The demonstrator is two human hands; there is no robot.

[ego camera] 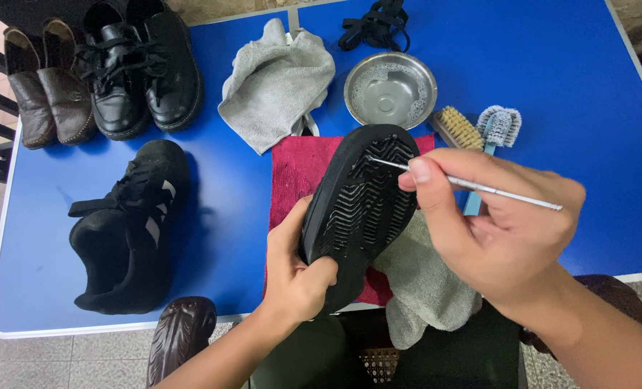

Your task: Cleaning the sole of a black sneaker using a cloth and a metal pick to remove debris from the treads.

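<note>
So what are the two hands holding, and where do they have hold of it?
The left hand clasps the black shoe by its lower end, sole up. The right hand pinches a thin metal pick around mid-shaft.

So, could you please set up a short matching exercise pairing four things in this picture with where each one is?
Things:
1. metal pick
2. upturned black shoe
3. steel bowl
4. brown loafers

Places:
A. table's far left corner
B. gripped by the left hand
C. beyond the red cloth
D. pinched in the right hand

Pairs: 1-D, 2-B, 3-C, 4-A
</note>
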